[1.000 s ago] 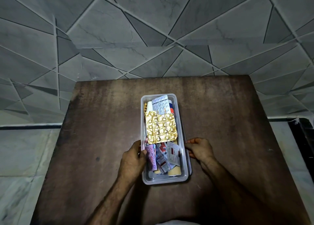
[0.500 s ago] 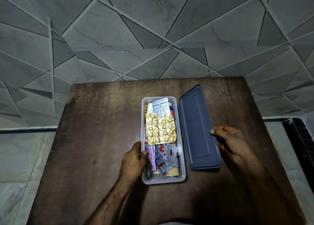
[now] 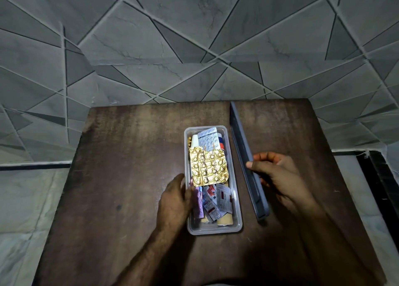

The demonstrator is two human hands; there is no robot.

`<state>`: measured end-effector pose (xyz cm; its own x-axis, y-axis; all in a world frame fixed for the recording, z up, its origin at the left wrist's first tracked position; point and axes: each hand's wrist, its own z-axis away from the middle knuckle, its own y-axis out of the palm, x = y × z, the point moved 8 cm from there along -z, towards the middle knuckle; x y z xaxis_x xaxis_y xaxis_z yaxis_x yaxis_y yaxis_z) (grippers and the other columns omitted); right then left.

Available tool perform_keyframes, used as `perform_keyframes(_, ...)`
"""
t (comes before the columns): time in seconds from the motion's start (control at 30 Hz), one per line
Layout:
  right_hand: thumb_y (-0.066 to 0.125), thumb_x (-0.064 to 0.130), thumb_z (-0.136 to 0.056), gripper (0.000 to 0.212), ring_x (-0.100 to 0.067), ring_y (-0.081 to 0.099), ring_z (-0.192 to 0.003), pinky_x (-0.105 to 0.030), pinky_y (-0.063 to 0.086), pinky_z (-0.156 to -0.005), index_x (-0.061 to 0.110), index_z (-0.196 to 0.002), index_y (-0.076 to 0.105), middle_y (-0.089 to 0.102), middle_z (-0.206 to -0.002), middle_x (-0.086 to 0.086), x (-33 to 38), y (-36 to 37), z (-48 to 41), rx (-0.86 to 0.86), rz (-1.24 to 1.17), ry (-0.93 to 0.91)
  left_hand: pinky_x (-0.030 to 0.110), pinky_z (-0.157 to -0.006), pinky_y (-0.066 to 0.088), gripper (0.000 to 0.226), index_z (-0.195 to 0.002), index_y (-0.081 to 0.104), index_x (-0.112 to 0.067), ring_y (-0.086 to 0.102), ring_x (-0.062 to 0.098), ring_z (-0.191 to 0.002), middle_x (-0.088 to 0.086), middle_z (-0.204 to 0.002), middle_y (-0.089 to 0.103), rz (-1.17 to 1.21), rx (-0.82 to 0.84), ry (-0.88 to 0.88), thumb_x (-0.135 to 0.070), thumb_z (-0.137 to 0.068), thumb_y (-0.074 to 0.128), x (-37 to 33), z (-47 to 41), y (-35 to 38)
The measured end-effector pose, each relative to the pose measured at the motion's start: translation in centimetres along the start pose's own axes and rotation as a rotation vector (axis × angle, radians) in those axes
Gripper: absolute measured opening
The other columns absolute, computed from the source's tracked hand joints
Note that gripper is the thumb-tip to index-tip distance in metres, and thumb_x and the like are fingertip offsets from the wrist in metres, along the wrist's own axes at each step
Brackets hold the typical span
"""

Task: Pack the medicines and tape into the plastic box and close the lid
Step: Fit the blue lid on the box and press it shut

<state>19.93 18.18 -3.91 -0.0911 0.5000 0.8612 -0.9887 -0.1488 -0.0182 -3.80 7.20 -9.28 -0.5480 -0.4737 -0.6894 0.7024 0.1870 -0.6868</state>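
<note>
A clear plastic box point(image 3: 216, 230) stands open in the middle of the brown table point(image 3: 129, 177). It holds a crumpled gold blister sheet point(image 3: 208, 167), a silver blister strip point(image 3: 207, 139), several small sachets point(image 3: 216, 199) and a beige tape roll point(image 3: 225, 220) at the near end. My left hand point(image 3: 176, 201) grips the box's left wall, thumb over the rim. My right hand point(image 3: 278, 175) holds the dark blue-grey lid point(image 3: 241, 147), tilted up on edge just right of the box.
The table stands against a grey tiled wall point(image 3: 194, 37). A pale marble floor point(image 3: 26, 199) shows to the left, and a dark gap point(image 3: 380, 188) lies past the table's right edge.
The lid came out from under the box and lay flat on the table to its right. My right hand has now tipped it up onto its edge. The left hand kept its hold.
</note>
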Motion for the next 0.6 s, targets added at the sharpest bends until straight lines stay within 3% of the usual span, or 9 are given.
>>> perform_keyframes(0.07, 0.077, 0.002, -0.073, 0.022, -0.007, 0.059, -0.054, -0.016, 0.045, -0.046, 0.006, -0.090, 0.064, 0.068, -0.065, 0.000, -0.2, 1.6, 0.5, 0.035, 0.009, 0.003, 0.029, -0.090, 0.051, 0.038, -0.127, 0.061, -0.014, 0.064, 0.017, -0.109, 0.000, -0.121, 0.067, 0.045, -0.094, 0.077, -0.030, -0.093, 0.060, -1.8, -0.1, -1.4)
perform_keyframes(0.17, 0.080, 0.006, -0.072, 0.024, -0.007, 0.061, -0.056, -0.024, 0.047, -0.054, 0.010, -0.089, 0.063, 0.064, -0.058, 0.005, -0.9, 4.0, 1.0, 0.067, 0.110, 0.009, 0.025, -0.082, 0.054, 0.019, -0.106, 0.071, -0.021, 0.068, 0.001, -0.093, -0.012, -0.099, 0.073, 0.300, 0.014, 0.065, -0.031, -0.094, 0.060, -3.4, -0.8, -1.0)
perform_keyframes(0.33, 0.080, 0.013, -0.074, 0.022, -0.009, 0.059, -0.063, -0.025, 0.048, -0.059, 0.023, -0.081, 0.061, 0.062, -0.066, 0.006, -1.9, 7.0, 1.5, 0.049, 0.358, -0.064, 0.042, -0.081, 0.059, 0.020, -0.096, 0.073, -0.017, 0.071, 0.019, -0.087, 0.005, -0.090, 0.075, 0.698, 0.262, -0.098, -0.033, -0.092, 0.064, -5.2, -1.3, 1.5)
perform_keyframes(0.47, 0.073, 0.033, -0.070, 0.016, -0.006, 0.057, -0.058, -0.032, 0.055, -0.061, 0.030, -0.079, 0.061, 0.062, -0.062, 0.007, -2.9, 8.6, 1.8, 0.026, 0.525, -0.137, 0.040, -0.071, 0.049, 0.028, -0.091, 0.067, 0.001, 0.059, 0.026, -0.076, 0.017, -0.081, 0.067, 0.812, 0.271, -0.153, -0.025, -0.084, 0.073, -4.5, -1.7, 2.2)
perform_keyframes(0.53, 0.074, 0.029, -0.070, 0.018, -0.008, 0.061, -0.061, -0.040, 0.060, -0.068, 0.034, -0.083, 0.063, 0.065, -0.064, 0.008, -3.8, 9.4, 1.6, 0.098, 0.484, -0.109, 0.035, -0.068, 0.046, 0.030, -0.092, 0.061, 0.010, 0.056, 0.025, -0.073, 0.020, -0.079, 0.062, 0.849, 0.250, -0.198, -0.017, -0.084, 0.072, -3.6, -1.9, 2.1)
perform_keyframes(0.6, 0.075, 0.018, -0.075, 0.019, -0.010, 0.065, -0.067, -0.044, 0.060, -0.074, 0.033, -0.081, 0.066, 0.067, -0.067, 0.008, -4.3, 9.8, 1.3, 0.161, 0.448, -0.075, 0.026, -0.060, 0.048, 0.014, -0.089, 0.064, 0.004, 0.058, 0.017, -0.063, 0.012, -0.071, 0.065, 0.848, 0.219, -0.250, -0.007, -0.085, 0.070, -2.4, -2.2, 1.9)
